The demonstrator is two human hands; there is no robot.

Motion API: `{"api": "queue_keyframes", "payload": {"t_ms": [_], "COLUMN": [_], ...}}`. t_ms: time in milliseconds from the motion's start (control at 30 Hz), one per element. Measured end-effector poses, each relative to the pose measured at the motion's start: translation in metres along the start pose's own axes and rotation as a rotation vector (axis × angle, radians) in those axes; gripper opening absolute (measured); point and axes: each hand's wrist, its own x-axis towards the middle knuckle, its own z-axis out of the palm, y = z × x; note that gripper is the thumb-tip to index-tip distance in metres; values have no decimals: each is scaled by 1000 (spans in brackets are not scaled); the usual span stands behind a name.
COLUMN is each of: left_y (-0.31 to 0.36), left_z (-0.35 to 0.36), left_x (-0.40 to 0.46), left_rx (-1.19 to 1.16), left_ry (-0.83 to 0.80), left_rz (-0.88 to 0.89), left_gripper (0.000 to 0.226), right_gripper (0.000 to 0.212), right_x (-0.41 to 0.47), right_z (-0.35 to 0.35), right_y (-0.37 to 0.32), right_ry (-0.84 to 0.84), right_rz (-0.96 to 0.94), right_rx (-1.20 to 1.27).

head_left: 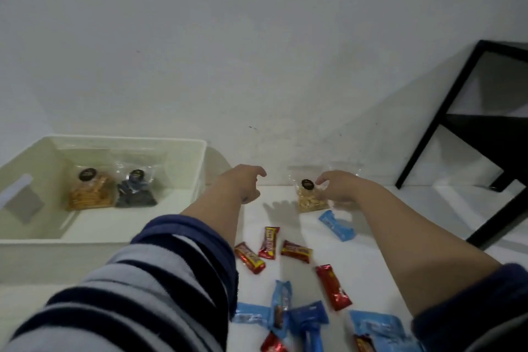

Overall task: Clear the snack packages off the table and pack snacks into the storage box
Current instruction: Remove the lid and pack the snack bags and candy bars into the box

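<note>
A white storage box stands at the left of the table and holds a clear bag of orange crackers and a clear bag of dark snacks. My left hand hovers beside the box's right wall, fingers curled and apart, holding nothing. My right hand rests on a clear bag of pale nuts near the wall, fingers touching its right side. Several red candy bars and blue wrapped snacks lie scattered on the white table nearer to me.
A black metal shelf frame stands at the right, against the white wall. The table's right edge runs just beside my right forearm. More blue packets lie at the bottom edge of the view.
</note>
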Motion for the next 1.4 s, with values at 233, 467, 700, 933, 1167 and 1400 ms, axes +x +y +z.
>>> {"api": "queue_keyframes", "payload": {"t_ms": [233, 467, 700, 933, 1167, 1400], "left_y": [54, 71, 75, 69, 64, 25], "left_z": [95, 150, 169, 161, 96, 2], "left_x": [79, 130, 154, 136, 95, 29], "left_rx": [-188, -515, -625, -482, -533, -639], "left_ry": [2, 135, 264, 361, 451, 579], "left_rz": [-52, -199, -271, -224, -167, -108], "left_gripper": [66, 77, 71, 75, 75, 76], "right_gripper": [54, 60, 68, 64, 65, 66], "right_x": [75, 142, 173, 153, 105, 45], "right_z": [15, 47, 61, 56, 5, -44], "right_y": [119, 171, 177, 172, 133, 38], "right_ry": [51, 251, 355, 389, 469, 543], "right_rz": [69, 91, 107, 121, 76, -34], "right_rx": [230, 574, 705, 625, 526, 465]}}
